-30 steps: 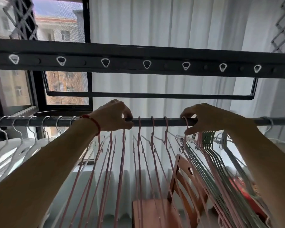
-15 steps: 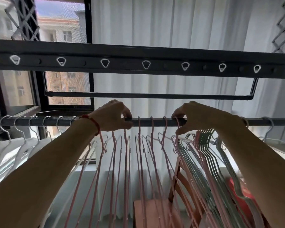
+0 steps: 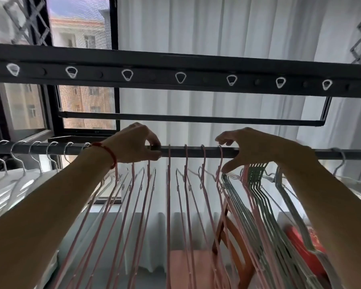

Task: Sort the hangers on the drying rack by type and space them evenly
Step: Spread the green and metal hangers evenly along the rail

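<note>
A dark drying-rack rail point(image 3: 194, 152) runs across the view. Several pink hangers point(image 3: 168, 205) hang along its middle, evenly spread. My left hand point(image 3: 133, 146) grips the rail just left of them, over more pink hooks. My right hand point(image 3: 256, 147) hovers at the rail with its fingers apart, thumb beside the neck of the rightmost spaced pink hanger point(image 3: 219, 163). Right of it hangs a tight bunch of green, grey and pink hangers point(image 3: 256, 184). White hangers with metal hooks point(image 3: 19, 176) fill the rail's left end.
A higher dark bar with a row of white-rimmed holes point(image 3: 179, 77) crosses above the rail. A white curtain point(image 3: 206, 28) hangs behind, a window point(image 3: 81, 30) at left. Below stand a brown wooden chair point(image 3: 236, 253) and something red point(image 3: 300, 243). A lone wire hanger point(image 3: 340, 163) hangs far right.
My right hand slid the rightmost spaced pink hanger left along the rail, then opened its fingers off the hook. My left hand stayed on the rail.
</note>
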